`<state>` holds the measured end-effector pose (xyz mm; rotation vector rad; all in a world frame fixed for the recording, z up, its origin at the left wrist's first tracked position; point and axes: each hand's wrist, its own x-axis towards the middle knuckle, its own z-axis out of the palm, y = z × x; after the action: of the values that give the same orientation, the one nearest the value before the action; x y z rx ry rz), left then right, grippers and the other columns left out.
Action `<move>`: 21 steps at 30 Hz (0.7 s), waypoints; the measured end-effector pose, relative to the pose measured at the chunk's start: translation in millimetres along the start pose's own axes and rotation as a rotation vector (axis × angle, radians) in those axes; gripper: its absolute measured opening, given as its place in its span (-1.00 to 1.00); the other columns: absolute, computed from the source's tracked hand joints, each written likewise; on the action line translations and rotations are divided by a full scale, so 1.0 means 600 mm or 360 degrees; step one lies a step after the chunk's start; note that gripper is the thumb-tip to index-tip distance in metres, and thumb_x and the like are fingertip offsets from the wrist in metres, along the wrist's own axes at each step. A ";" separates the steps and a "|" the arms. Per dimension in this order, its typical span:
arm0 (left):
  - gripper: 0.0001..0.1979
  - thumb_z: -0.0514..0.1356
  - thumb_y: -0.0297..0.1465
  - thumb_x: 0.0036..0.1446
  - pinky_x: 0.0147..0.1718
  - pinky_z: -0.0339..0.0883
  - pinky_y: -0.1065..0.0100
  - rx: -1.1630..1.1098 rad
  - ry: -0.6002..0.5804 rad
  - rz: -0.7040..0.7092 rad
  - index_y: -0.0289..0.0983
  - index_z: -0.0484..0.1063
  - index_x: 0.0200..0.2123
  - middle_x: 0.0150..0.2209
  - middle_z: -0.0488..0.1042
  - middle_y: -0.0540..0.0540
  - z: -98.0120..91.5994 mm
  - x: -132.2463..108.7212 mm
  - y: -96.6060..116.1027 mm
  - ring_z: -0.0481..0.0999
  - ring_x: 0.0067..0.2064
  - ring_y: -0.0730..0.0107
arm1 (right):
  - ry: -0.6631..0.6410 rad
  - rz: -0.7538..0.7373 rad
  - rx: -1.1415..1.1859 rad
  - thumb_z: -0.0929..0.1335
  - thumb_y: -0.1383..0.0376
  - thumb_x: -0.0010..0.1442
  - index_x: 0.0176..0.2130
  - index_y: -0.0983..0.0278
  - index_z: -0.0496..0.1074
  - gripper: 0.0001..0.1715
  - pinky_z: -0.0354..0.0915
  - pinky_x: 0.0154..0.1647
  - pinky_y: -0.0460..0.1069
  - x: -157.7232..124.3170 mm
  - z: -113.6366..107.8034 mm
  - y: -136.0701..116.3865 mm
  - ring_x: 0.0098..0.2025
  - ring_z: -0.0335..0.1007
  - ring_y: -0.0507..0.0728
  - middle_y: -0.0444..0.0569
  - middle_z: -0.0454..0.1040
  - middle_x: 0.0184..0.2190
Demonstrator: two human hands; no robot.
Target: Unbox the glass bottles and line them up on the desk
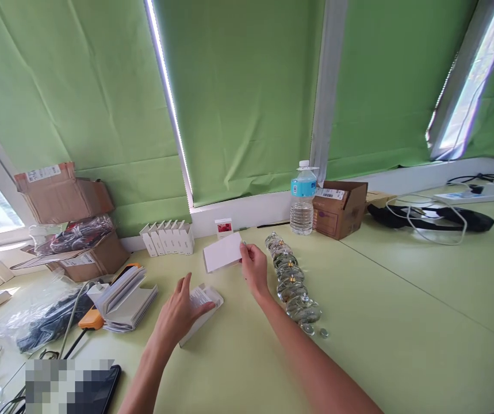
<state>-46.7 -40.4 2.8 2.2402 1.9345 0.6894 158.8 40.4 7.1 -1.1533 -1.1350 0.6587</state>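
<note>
Green blinds (247, 98) line the wall behind a pale green table (402, 299), and a pixelated patch hides the lower-left corner beside a black phone (100, 391). The right hand (254, 267) pinches a white card (223, 252) by its right edge, the fingers partly covering that edge. The left hand (182, 316) lies open, fingers spread, over a white printed carton (201, 313), hiding part of it; any print there is too small to read. Glass knobs (292, 282) run in a row just beside the right hand.
</note>
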 end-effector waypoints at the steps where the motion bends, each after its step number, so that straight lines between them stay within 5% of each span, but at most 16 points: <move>1: -0.23 0.05 0.04 0.14 -0.02 0.28 0.15 -0.0041 0.0106 0.0010 -0.19 -0.08 0.29 0.25 0.17 -0.27 -0.002 0.001 0.002 0.33 0.17 0.00 | -0.0018 -0.0005 0.0044 0.20 -0.03 0.18 -0.41 0.25 0.33 -0.57 0.13 -0.43 -0.06 -0.003 0.002 -0.003 -0.39 0.24 0.13 -0.04 0.38 -0.46; 4: -0.25 0.04 -0.01 0.18 0.08 0.22 0.09 -0.0073 0.0333 0.0056 -0.14 -0.17 0.32 0.32 0.04 -0.21 -0.008 0.004 0.006 0.19 0.27 0.01 | -0.0151 0.0021 0.0173 0.26 -0.03 0.15 -0.44 0.27 0.36 -0.57 0.10 -0.49 -0.07 -0.015 0.012 -0.014 -0.46 0.20 0.09 -0.08 0.35 -0.52; 8: -0.19 0.17 -0.05 0.11 0.21 0.05 0.07 -0.0100 0.0373 0.0272 -0.14 -0.11 0.32 0.34 0.00 -0.18 -0.014 0.006 0.011 0.06 0.32 0.04 | -0.0414 0.0105 0.0337 0.29 -0.02 0.12 -0.47 0.28 0.37 -0.57 0.02 -0.58 -0.08 -0.028 0.024 -0.031 -0.57 0.10 0.03 -0.15 0.26 -0.61; 16: -0.56 0.17 -0.18 0.15 0.06 0.24 0.20 -0.0886 0.0398 0.0074 -0.17 0.33 0.08 0.07 0.43 -0.11 -0.033 0.011 0.016 0.40 0.08 0.15 | -0.0564 0.0178 0.0470 0.26 -0.13 0.14 -0.43 0.28 0.40 -0.46 0.00 -0.59 -0.08 -0.030 0.018 -0.043 -0.57 0.15 0.03 -0.13 0.34 -0.61; 21: -0.64 0.20 -0.16 0.12 -0.19 0.35 0.33 -0.1549 0.0270 -0.0139 -0.28 0.49 -0.13 -0.16 0.58 -0.12 -0.029 0.014 0.013 0.53 -0.14 0.19 | -0.0830 0.0242 0.0513 0.21 -0.12 0.20 -0.17 0.30 0.49 -0.40 0.26 -0.31 -0.06 -0.038 0.011 -0.055 -0.21 0.41 0.16 0.05 0.57 -0.29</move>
<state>-45.7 -37.8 23.7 1.5011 1.2673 1.4372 140.6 12.2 29.7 -0.8134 -1.3172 1.2628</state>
